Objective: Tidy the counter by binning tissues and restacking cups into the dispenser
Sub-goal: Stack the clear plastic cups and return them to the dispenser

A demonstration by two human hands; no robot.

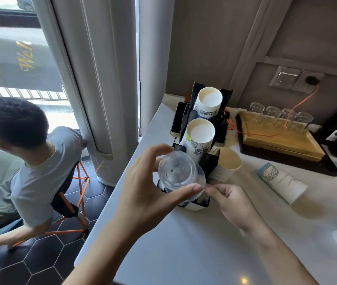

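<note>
The left hand [142, 182] grips a clear cup [179, 173] base-up over the dispenser [208, 159] — apparently to slot it in — while the right hand [231, 202], fingers pinched at the cup's 4 o'clock rim, steadies it.

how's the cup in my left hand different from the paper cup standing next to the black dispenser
The clear plastic cup is see-through; the paper cup is opaque with a cream inside. The plastic cup is held by the left hand over the dispenser's front slot, bottom toward the camera; the paper cup stands upright on the counter, mouth up. Both are empty.
</note>
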